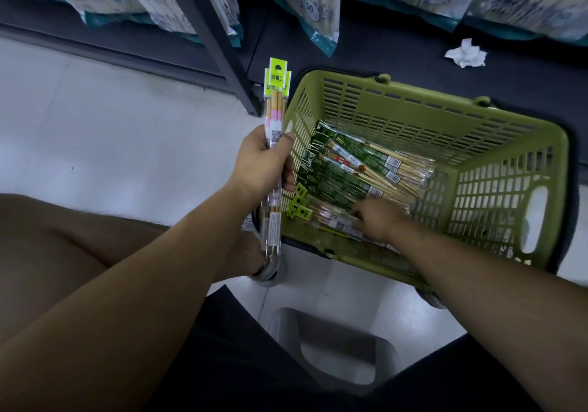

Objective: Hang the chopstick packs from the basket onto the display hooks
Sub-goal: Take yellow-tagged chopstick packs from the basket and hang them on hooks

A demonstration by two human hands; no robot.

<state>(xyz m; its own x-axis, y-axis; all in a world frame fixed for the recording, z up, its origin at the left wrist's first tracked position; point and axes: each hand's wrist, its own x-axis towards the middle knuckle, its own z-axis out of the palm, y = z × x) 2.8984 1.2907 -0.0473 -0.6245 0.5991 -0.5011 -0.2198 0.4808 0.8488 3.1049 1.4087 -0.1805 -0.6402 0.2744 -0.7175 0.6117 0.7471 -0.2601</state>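
Yellow-tagged packs (pixel 276 99) in left hand (pixel 264 165), under right hand (pixel 377 220).

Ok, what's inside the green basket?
Green-labelled chopstick packs piled across the basket floor, yellow-tagged packs at its near side with the right hand on them. Anything beneath the pile is covered.

Left hand (pixel 264 163), mid-frame, is fisted round upright chopstick packs (pixel 276 115), its forearm rising from lower left. Right hand (pixel 377 220) (fingertips hidden) lies knuckles-up right of centre, arm extended.
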